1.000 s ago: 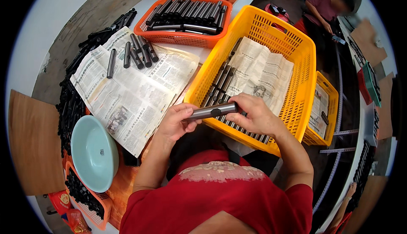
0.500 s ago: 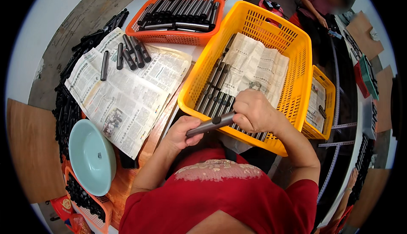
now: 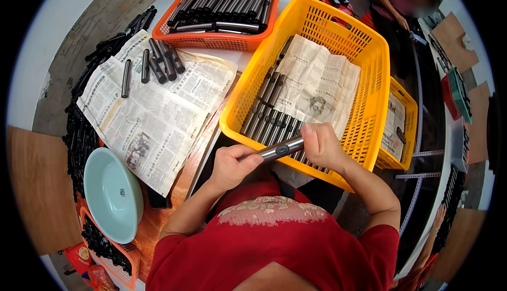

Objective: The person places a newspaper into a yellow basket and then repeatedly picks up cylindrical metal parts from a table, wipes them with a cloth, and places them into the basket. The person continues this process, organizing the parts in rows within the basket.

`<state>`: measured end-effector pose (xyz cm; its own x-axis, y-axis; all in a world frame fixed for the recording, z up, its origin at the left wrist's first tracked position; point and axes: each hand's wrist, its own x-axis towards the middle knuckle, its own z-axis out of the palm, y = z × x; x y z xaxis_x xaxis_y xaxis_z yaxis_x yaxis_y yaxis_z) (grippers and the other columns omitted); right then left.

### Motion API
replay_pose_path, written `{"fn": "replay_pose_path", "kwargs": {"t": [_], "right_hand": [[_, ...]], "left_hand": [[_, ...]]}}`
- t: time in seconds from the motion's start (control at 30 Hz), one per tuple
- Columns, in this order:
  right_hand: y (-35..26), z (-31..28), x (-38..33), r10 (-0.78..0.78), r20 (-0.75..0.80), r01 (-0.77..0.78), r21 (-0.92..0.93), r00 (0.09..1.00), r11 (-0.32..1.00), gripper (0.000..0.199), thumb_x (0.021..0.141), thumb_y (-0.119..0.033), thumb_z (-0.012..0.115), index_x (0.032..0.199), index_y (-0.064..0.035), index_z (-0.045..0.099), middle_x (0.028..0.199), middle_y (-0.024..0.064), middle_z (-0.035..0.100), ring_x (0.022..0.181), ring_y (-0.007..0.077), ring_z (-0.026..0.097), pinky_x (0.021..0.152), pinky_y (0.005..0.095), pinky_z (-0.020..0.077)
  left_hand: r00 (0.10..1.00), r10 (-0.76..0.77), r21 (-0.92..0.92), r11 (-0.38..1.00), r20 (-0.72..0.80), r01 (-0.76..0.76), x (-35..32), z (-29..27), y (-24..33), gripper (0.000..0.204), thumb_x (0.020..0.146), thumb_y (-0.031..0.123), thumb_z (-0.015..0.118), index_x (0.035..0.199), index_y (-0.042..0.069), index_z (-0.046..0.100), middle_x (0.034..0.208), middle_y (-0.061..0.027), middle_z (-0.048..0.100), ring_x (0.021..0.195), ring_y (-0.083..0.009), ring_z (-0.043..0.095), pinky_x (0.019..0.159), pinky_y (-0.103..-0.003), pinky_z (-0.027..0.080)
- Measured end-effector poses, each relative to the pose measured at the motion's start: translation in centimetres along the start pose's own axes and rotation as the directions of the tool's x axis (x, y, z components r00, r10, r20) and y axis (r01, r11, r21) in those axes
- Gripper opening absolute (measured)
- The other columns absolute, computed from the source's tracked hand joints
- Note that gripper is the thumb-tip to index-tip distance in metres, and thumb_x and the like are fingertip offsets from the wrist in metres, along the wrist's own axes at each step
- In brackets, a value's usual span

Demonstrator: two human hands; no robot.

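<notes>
A dark grey metal tube (image 3: 280, 150) with an oval recess in its side is held by both ends in front of my chest. My left hand (image 3: 232, 167) grips its left end, thumb along the top. My right hand (image 3: 323, 146) is closed round the other end, over the near rim of the yellow plastic crate (image 3: 379, 106). Inside the crate, rows of similar tubes (image 3: 268, 100) lie along the left and near sides, beside a newspaper sheet (image 3: 325, 80). Several more tubes (image 3: 158, 61) rest on newspaper (image 3: 163, 111) at my left.
An orange-red basket (image 3: 211, 41) full of tubes stands at the far left. A pale blue basin (image 3: 113, 196) and a basket of small black parts (image 3: 105, 251) are at lower left. Another yellow crate (image 3: 404, 127) sits at right. A co-worker (image 3: 396, 6) is at far right.
The tube has been turned about its length, so its oval recess now faces up toward me. Both hands have shifted their grip. My view has moved slightly.
</notes>
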<state>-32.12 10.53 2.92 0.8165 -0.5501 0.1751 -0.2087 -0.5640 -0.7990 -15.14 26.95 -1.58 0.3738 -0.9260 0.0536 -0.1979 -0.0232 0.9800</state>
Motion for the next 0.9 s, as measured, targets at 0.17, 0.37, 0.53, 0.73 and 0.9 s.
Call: {"fn": "replay_pose_path", "kwargs": {"t": [0.17,0.37,0.53,0.73,0.9], "right_hand": [[0.7,0.4,0.4,0.195,-0.018,-0.193,0.072,0.981,0.979,0.04,0.095,-0.021,0.037,0.063,0.0012,0.047,0.05,0.0145,0.042,0.047,0.0245,0.043,0.049,0.0371,0.0362],[-1.5,0.6,1.1,-0.169,-0.049,0.171,0.024,0.984,0.985,0.018,0.082,-0.014,0.062,0.088,-0.0003,0.052,0.078,0.0185,0.051,0.071,0.0356,0.054,0.061,0.041,0.0439],[-2.1,2.7,1.3,-0.328,-0.096,0.328,-0.01,0.94,0.945,0.035,0.073,-0.018,0.074,0.089,-0.0009,0.048,0.079,0.0159,0.052,0.071,0.0344,0.054,0.06,0.0397,0.0444],[-2.8,3.7,1.8,-0.466,-0.127,0.471,0.008,0.875,0.882,0.034,0.071,-0.014,0.075,0.089,-0.002,0.049,0.077,0.0139,0.052,0.067,0.0311,0.055,0.059,0.0372,0.0449],[-2.1,3.8,1.8,-0.475,-0.103,0.478,-0.002,0.874,0.879,0.041,0.071,-0.015,0.076,0.097,0.0019,0.048,0.083,0.0166,0.054,0.07,0.0309,0.055,0.062,0.0358,0.0462]], "left_hand": [[0.995,0.081,-0.021,0.996,-0.05,-0.082,0.3,1.2,-1.1,0.026,0.084,0.024,0.066,0.082,-0.002,0.065,0.061,-0.0041,0.058,0.048,-0.007,0.047,0.042,-0.021,0.035],[0.96,-0.265,-0.611,0.747,0.087,0.262,1.2,1.6,-3.1,0.043,0.091,0.039,0.052,0.077,-0.002,0.057,0.057,-0.0089,0.052,0.042,-0.0123,0.042,0.039,-0.024,0.032],[0.963,-0.244,-0.776,0.583,0.116,0.241,1.1,1.4,-4.2,0.032,0.092,0.026,0.052,0.083,-0.003,0.06,0.065,-0.009,0.056,0.045,-0.0126,0.045,0.041,-0.023,0.035],[0.932,-0.346,-0.798,0.531,0.105,0.287,1.1,1.3,-4.1,0.032,0.093,0.026,0.049,0.08,-0.002,0.058,0.064,-0.009,0.054,0.045,-0.0142,0.044,0.041,-0.025,0.036],[0.935,-0.331,-0.791,0.535,0.126,0.296,1.1,1.2,-4.4,0.033,0.093,0.027,0.048,0.078,-0.001,0.056,0.063,-0.0091,0.053,0.045,-0.0143,0.044,0.041,-0.026,0.036]]}}
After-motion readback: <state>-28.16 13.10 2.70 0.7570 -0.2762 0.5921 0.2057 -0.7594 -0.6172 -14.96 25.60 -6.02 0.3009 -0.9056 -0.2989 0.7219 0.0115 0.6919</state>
